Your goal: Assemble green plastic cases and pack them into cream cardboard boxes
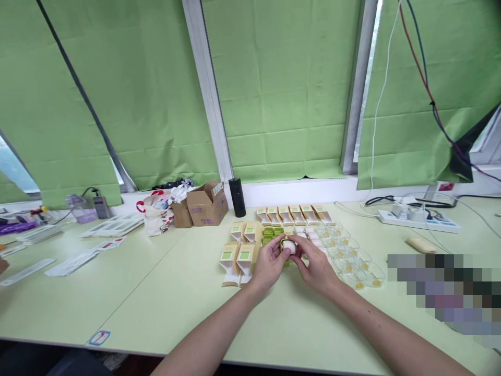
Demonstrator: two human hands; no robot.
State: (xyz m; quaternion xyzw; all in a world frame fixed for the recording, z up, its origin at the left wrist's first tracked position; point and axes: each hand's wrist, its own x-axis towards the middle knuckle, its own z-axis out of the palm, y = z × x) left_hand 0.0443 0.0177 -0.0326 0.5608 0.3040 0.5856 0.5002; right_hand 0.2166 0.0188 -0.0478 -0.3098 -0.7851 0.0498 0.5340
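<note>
Head view. Left hand (pixel 270 262) and right hand (pixel 316 262): forearms (pixel 219 328) angled inward from the near side; both hands curled, jointly holding one green cup (pixel 282 242) with white piece (pixel 289 247) over the desk (pixel 164 308), right of paper boxes (pixel 245 256), left of clear cups (pixel 348 254).

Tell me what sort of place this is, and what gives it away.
Probably a small packing or assembly workroom: the long pale-green worktable, the rows of matching paper cartons and the batch of clear plastic pieces laid out together suggest it.
</note>
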